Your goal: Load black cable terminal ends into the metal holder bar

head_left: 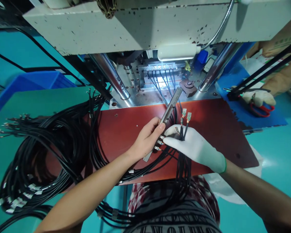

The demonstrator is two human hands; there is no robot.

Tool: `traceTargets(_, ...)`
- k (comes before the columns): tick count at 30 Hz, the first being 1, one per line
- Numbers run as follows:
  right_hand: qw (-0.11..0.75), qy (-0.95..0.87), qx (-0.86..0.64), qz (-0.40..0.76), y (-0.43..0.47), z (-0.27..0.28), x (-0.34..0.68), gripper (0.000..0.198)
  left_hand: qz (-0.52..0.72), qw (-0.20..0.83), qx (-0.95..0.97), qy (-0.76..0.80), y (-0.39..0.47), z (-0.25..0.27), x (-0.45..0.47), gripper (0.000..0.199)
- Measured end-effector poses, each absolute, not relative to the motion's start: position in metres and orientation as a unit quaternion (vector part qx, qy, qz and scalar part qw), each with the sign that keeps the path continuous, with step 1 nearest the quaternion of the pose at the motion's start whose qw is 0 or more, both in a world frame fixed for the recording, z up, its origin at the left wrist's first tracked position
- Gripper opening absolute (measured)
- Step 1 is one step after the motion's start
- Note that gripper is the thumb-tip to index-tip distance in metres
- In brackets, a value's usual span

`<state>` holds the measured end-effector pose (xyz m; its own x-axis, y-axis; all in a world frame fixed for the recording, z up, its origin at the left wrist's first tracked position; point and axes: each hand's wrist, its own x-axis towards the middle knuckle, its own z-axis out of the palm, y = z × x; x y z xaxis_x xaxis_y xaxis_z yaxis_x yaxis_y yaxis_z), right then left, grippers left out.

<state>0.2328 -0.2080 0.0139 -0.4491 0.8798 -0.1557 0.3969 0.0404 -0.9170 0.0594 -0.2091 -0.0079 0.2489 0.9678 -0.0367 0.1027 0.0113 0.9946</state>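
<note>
My bare left hand [145, 139] grips a narrow metal bar [172, 105] with slots, thumb on top, and the bar lies slantwise. Close by on the right, my right hand [196, 149] wears a white glove and is closed around several black cables [183, 171]. Two of those cables stick up above the glove, ending in flat metal terminals [189, 117]. At the gloved fingertips, a few more cable terminals [157, 148] lie along the bar's lower part. Whether they are seated in the bar I cannot tell. The palm side of the glove is hidden.
Ahead, a press with steel columns [210, 69] holds a metal mould [160, 81] with several cables running out. A reddish-brown board [220, 129] lies under my hands. Large cable coils [46, 129] fill the left, near a blue bin [38, 81]. Red-handled scissors [262, 111] lie right.
</note>
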Motion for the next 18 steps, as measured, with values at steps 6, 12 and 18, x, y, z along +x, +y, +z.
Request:
traceTargets(6,0.224,-0.694,-0.537,0.425,-0.214,0.030,0.256,0.023,0.396,0.566,0.555,0.464,-0.209,-0.004,0.056,0.037)
traceTargets(12,0.311,-0.516,-0.534,0.594,-0.221,0.026,0.260,0.034,0.396,0.574,0.553,0.456,-0.209,-0.004,0.055,0.037)
traceTargets(18,0.383,-0.378,-0.477,0.694,-0.226,0.011,0.265,0.028,0.403,0.583,0.546,0.447,-0.207,-0.005,0.053,0.037)
